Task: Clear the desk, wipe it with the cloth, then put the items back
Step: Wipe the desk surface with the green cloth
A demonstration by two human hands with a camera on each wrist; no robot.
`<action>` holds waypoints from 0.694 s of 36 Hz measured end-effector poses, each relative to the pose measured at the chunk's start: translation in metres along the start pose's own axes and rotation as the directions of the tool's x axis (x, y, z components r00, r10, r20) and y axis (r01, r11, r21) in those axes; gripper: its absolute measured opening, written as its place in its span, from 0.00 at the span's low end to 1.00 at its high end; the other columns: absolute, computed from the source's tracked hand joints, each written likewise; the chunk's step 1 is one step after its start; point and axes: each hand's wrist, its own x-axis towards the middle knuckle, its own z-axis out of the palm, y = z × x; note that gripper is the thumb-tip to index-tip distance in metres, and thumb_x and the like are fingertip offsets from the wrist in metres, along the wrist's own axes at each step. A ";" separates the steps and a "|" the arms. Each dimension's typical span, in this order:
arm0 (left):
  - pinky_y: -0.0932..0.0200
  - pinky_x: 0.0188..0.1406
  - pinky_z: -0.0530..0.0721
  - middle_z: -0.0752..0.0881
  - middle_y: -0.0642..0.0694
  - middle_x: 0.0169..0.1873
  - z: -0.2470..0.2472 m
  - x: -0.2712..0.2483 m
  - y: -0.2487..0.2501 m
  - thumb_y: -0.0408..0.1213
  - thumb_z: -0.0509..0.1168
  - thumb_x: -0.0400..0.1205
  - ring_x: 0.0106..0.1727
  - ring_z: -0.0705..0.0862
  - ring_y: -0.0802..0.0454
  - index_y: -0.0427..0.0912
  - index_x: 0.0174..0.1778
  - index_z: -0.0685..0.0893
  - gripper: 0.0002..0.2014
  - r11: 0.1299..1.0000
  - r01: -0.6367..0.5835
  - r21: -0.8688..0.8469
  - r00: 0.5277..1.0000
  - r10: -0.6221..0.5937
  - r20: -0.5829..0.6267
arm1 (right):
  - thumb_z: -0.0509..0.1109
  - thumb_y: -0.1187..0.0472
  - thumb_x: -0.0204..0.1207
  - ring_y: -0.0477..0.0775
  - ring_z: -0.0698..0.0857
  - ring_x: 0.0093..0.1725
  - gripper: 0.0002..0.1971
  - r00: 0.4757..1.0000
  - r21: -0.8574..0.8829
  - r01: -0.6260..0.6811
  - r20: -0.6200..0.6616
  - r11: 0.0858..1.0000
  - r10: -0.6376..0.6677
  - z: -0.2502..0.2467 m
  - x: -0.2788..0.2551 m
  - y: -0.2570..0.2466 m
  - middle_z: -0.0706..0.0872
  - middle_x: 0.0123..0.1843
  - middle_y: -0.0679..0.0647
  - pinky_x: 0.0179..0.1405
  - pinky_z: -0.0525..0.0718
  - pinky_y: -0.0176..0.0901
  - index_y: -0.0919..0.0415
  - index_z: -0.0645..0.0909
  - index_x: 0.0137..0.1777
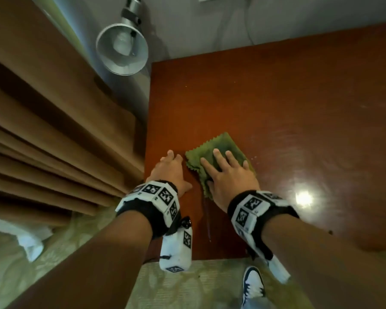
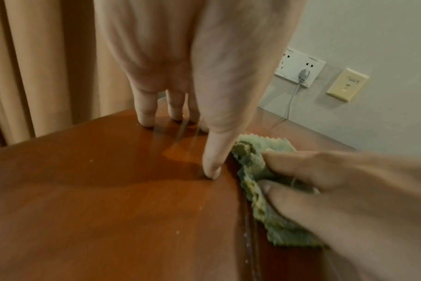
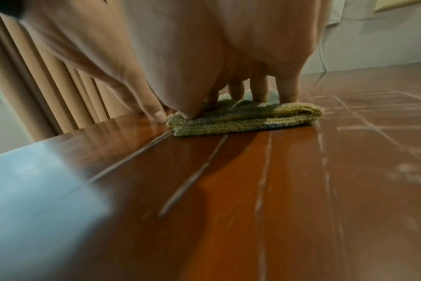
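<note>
1. The right hand (image 1: 230, 177) lies flat on the folded green cloth (image 1: 225, 144). Its grip is spread, with four straight fingers pressing down and the thumb at the cloth's near-left edge.
2. The left hand (image 1: 173, 170) braces just beside the cloth. Its grip is also spread, fingertips on the bare worktop (image 1: 299, 108), holding nothing.
3. The cloth sits near the worktop's front-left corner.
4. To wipe well, press evenly through the palm, overlap the strokes, work toward the pale streaks (image 3: 324, 161) on the right, and lift the left hand clear.
5. The cloth lies flat with one zigzag corner pointing away from the person. Its long axis seems to run near-to-far under the hand, though the palm hides part of it.
</note>
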 end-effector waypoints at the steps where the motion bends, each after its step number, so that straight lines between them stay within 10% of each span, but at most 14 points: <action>1: 0.41 0.77 0.67 0.49 0.47 0.85 0.000 -0.001 -0.001 0.50 0.75 0.75 0.83 0.58 0.43 0.47 0.84 0.57 0.45 1.000 -0.008 0.007 1.000 0.008 0.001 | 0.47 0.46 0.87 0.60 0.39 0.84 0.30 1.000 0.001 -0.011 -0.008 1.000 0.011 0.006 -0.006 -0.003 0.34 0.86 0.49 0.79 0.51 0.68 0.39 0.36 0.84; 25: 0.44 0.76 0.64 0.42 0.45 0.85 0.001 0.006 -0.005 0.36 0.71 0.81 0.85 0.45 0.41 0.40 0.85 0.50 0.43 0.993 -0.093 -0.070 0.994 0.097 0.057 | 0.45 0.43 0.87 0.60 0.39 0.85 0.31 0.992 -0.069 -0.114 0.054 0.991 0.118 -0.045 0.070 -0.031 0.32 0.85 0.50 0.80 0.53 0.65 0.39 0.33 0.83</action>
